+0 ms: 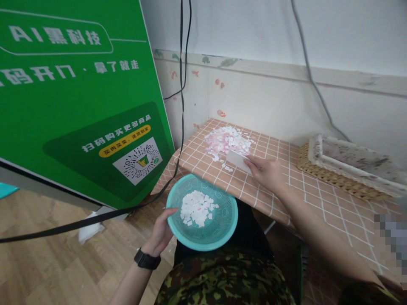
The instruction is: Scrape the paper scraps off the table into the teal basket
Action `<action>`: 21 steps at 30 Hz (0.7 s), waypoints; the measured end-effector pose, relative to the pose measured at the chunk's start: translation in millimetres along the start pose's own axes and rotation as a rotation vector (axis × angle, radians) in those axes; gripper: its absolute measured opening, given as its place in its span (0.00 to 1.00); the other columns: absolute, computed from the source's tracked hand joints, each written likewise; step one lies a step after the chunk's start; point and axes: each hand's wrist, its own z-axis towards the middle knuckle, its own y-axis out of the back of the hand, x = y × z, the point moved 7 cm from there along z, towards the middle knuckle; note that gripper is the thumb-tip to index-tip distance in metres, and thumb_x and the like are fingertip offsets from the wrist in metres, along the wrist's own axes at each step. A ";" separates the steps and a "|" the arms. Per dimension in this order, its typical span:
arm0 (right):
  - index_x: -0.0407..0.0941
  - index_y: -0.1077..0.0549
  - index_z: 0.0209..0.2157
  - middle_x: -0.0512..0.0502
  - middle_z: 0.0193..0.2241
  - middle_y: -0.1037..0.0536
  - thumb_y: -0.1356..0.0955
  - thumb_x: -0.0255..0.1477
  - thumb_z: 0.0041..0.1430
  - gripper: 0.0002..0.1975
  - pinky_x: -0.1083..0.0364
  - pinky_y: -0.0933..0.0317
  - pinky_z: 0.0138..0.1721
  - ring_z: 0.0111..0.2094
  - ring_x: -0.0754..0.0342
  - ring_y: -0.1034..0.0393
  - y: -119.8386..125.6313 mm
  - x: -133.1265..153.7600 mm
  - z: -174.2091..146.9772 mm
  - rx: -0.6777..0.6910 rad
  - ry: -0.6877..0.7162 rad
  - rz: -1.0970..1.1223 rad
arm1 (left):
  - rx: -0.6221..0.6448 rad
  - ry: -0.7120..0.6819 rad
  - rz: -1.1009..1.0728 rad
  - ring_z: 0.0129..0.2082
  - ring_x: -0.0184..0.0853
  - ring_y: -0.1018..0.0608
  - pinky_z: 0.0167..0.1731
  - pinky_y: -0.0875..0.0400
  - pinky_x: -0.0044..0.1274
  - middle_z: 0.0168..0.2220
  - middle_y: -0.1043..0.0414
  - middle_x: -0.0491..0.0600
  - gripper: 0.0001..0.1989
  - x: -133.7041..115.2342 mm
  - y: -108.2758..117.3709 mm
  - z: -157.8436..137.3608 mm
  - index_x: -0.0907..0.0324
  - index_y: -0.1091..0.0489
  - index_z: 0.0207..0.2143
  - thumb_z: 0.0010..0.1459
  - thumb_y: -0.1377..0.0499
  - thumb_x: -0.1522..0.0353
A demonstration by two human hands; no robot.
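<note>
My left hand (163,232) grips the rim of a round turquoise plastic colander (222,220), its thumb over the edge. The colander is held below the table's front edge, and a heap of small white paper pieces (197,207) lies in it. On the table, my right hand (265,171) pinches a flat white card (238,161). The card's far edge is at the near side of a pile of white and pink paper scraps (230,140). A few loose scraps lie between the pile and the table edge.
A checked brown cloth covers the table (286,203). A lined wicker basket (337,178) stands on its right. At left rises a green printed cabinet (79,93), with a black strap (182,106) hanging beside it. A pale wall (273,106) is behind.
</note>
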 end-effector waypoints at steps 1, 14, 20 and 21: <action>0.46 0.22 0.41 0.45 0.29 0.19 0.38 0.36 0.61 0.15 0.57 0.38 0.24 0.23 0.52 0.26 1.1 -0.7 -0.7 -0.008 -0.005 -0.022 | 0.004 0.003 0.000 0.33 0.42 0.20 0.37 0.28 0.29 0.33 0.19 0.55 0.11 0.1 -0.7 -0.3 0.67 0.24 0.36 0.51 0.39 0.70; 0.45 0.23 0.43 0.48 0.24 0.21 0.39 0.33 0.63 0.15 0.57 0.41 0.24 0.21 0.56 0.30 -2.0 17.4 -13.2 0.050 0.137 -0.014 | 0.037 0.006 0.006 0.36 0.44 0.20 0.41 0.28 0.33 0.38 0.20 0.56 0.14 1.0 -4.1 -1.1 0.66 0.24 0.40 0.52 0.40 0.69; 0.46 0.23 0.43 0.48 0.23 0.21 0.38 0.35 0.62 0.15 0.58 0.42 0.22 0.19 0.57 0.31 -0.5 11.2 -11.7 0.023 0.085 -0.008 | 0.028 0.014 0.010 0.35 0.43 0.20 0.40 0.27 0.31 0.36 0.19 0.55 0.12 0.0 -3.9 -1.5 0.67 0.24 0.38 0.53 0.40 0.69; 0.46 0.23 0.43 0.48 0.23 0.21 0.39 0.35 0.62 0.15 0.58 0.43 0.22 0.19 0.57 0.31 -1.5 12.5 -11.7 0.036 0.090 -0.003 | 0.028 0.013 0.008 0.35 0.43 0.20 0.40 0.27 0.31 0.36 0.19 0.55 0.12 -0.2 -4.1 -1.6 0.67 0.24 0.38 0.53 0.40 0.69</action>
